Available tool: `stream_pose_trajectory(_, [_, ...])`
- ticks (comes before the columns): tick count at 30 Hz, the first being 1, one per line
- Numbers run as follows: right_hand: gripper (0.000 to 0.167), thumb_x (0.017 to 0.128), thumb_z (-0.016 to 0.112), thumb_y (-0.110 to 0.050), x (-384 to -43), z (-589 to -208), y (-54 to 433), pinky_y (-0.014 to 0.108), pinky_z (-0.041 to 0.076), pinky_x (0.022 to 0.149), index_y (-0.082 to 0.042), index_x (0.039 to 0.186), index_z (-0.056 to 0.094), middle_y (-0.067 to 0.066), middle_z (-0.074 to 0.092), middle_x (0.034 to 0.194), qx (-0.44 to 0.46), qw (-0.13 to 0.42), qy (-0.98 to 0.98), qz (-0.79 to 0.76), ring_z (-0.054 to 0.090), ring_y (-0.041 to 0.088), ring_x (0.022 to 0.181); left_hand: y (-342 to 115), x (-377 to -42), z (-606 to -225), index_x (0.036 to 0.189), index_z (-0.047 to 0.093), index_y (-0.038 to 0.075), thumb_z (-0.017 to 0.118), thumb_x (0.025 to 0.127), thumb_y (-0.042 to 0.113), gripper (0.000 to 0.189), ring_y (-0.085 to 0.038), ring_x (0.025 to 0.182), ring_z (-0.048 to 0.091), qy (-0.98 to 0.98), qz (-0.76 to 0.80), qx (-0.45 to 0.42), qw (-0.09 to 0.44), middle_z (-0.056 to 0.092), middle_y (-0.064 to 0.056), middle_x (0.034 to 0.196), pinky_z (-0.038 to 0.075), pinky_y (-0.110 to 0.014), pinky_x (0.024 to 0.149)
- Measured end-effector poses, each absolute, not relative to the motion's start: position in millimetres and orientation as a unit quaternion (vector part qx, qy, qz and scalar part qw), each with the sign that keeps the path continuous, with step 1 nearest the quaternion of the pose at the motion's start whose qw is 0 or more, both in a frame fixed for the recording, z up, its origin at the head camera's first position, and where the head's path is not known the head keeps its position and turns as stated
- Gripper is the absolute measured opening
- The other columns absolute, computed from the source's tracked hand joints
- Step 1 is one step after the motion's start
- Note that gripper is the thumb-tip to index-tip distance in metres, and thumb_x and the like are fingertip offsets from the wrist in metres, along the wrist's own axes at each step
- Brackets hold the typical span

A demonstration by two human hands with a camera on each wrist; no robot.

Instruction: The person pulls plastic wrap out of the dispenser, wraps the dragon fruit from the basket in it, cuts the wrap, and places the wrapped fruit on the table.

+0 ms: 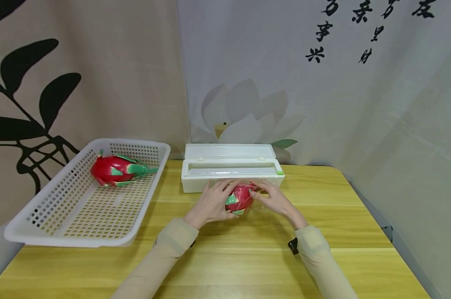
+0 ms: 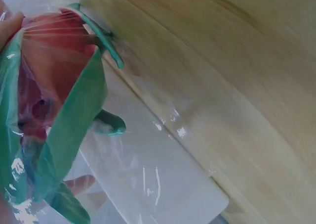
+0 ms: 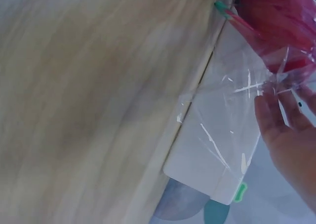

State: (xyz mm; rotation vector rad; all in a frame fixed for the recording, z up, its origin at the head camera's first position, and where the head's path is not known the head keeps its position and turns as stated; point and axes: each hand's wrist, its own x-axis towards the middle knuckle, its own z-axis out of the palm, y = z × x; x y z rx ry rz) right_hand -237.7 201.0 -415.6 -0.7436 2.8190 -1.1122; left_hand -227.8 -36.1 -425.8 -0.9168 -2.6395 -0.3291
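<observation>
A red dragon fruit (image 1: 242, 199) with green scales is held low over the table, in front of the white box. Clear cling film (image 3: 212, 145) covers it, shiny and creased, stretched tight across the red skin in the left wrist view. My left hand (image 1: 215, 202) grips the fruit from the left, fingers over its top and thumb below. At its right end my right hand (image 1: 274, 199) pinches the gathered film, which trails loosely from the fingertips in the right wrist view. The green scales (image 2: 74, 120) show through the film in the left wrist view.
Behind the hands stands a white cling film dispenser box (image 1: 195, 184), lid up, with a green slider (image 1: 280, 172) at its right end. A white perforated basket (image 1: 72, 242) on the left contains another dragon fruit (image 1: 115, 169). Printed curtains hang behind the wooden table (image 1: 322, 199).
</observation>
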Motion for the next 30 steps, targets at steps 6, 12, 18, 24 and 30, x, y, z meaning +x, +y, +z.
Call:
stream_pose_trajectory(6, [0.052,0.101,0.043,-0.035,-238,-417,208,0.054,0.042,0.104,-0.007,0.144,0.039,0.019,0.043,0.146,-0.236,0.056,0.869,-0.431,0.046,0.039,0.13,-35,-225,-422,0.148,0.032,0.016,0.079,0.063,0.062,0.107,-0.031,0.133,0.043,-0.928,-0.16,-0.316,0.115,0.043,-0.01,0.145,0.033,-0.069,0.103])
stream_pose_trajectory(12, [0.046,0.104,0.036,-0.029,-241,-421,213,0.054,0.041,0.105,-0.006,0.144,0.038,0.022,0.05,0.137,-0.207,0.058,0.856,-0.47,0.053,0.039,0.123,-34,-226,-420,0.149,0.031,0.021,0.062,0.075,0.07,0.094,-0.031,0.135,0.04,-0.931,-0.169,-0.31,0.097,0.04,-0.009,0.148,0.031,-0.069,0.104])
stream_pose_trajectory(18, [0.038,0.101,0.046,-0.024,-247,-425,219,0.032,0.053,0.09,0.0,0.129,0.055,0.022,0.063,0.12,-0.148,-0.07,0.863,-0.478,0.063,0.034,0.107,-35,-225,-419,0.148,0.032,0.021,0.059,0.078,0.069,0.09,-0.032,0.136,0.039,-0.932,-0.17,-0.308,0.083,0.04,-0.009,0.148,0.03,-0.069,0.106])
stream_pose_trajectory(24, [0.028,0.096,0.056,-0.018,-257,-427,232,0.012,0.045,0.079,-0.002,0.119,0.064,0.017,0.065,0.113,-0.049,-0.189,0.861,-0.469,0.059,0.023,0.1,-35,-223,-417,0.147,0.035,0.021,0.057,0.08,0.068,0.084,-0.03,0.136,0.038,-0.931,-0.161,-0.317,0.084,0.041,-0.006,0.147,0.03,-0.068,0.106])
stream_pose_trajectory(30, [0.03,0.094,0.056,-0.008,-266,-432,244,0.04,0.047,0.093,0.004,0.122,0.059,0.022,0.058,0.119,-0.021,-0.201,0.864,-0.461,0.054,0.034,0.111,-35,-214,-421,0.146,0.035,0.025,0.06,0.078,0.068,0.084,-0.029,0.131,0.043,-0.93,-0.163,-0.324,0.055,0.043,-0.004,0.144,0.036,-0.06,0.107])
